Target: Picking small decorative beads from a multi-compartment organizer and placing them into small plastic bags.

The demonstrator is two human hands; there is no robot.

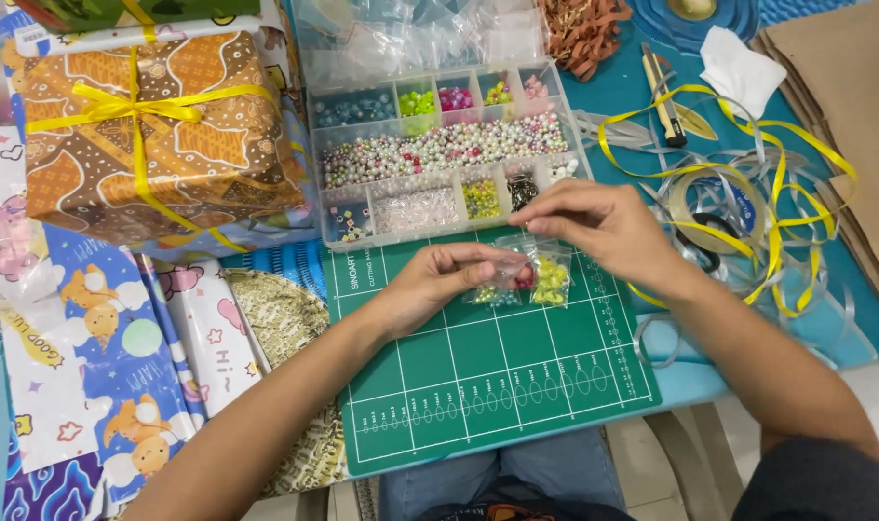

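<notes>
While both hands pinch them over the green cutting mat (478, 367), the small clear bead bags (531, 275) read as light, limp and slippery: left hand (439, 285) clamped on the lower film, right hand (594, 227) nipping the top edge; best held at the sealed rim, beside the bead organiser box (444, 150)

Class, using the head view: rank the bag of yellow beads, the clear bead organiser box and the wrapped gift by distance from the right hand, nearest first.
1. Bag of yellow beads, just below the right hand.
2. Bead organiser box, beyond it, left.
3. Wrapped gift, far left.
</notes>
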